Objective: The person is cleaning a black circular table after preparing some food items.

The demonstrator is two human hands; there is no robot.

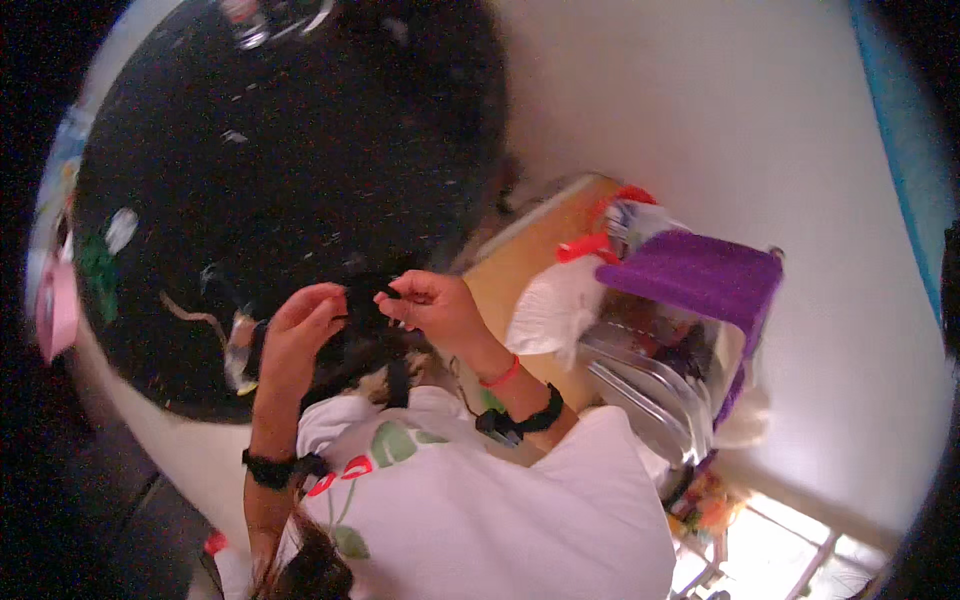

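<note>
My left hand [300,326] and my right hand [435,307] are raised close together over the near edge of a black round tabletop [300,165]. Thumb and fingertips of the right hand pinch a small dark item [388,292], too blurred to name. On the left, the thumb meets the bent fingers. Dark material between the two hands blends into the black surface, so whether the left fingers grip it is not plain. Each forearm wears a black band, and a red bracelet [501,373] circles the right wrist. A brown cord [196,315] lies beyond the left hand.
At the table's far side is a clear glass container [251,34]. Green and white items [101,262] lie leftward, by a pink object [58,311] at the rim. Rightward, a purple cloth [694,274], a white bag [555,311] and clear plastic containers [645,390] crowd a wooden surface [517,266].
</note>
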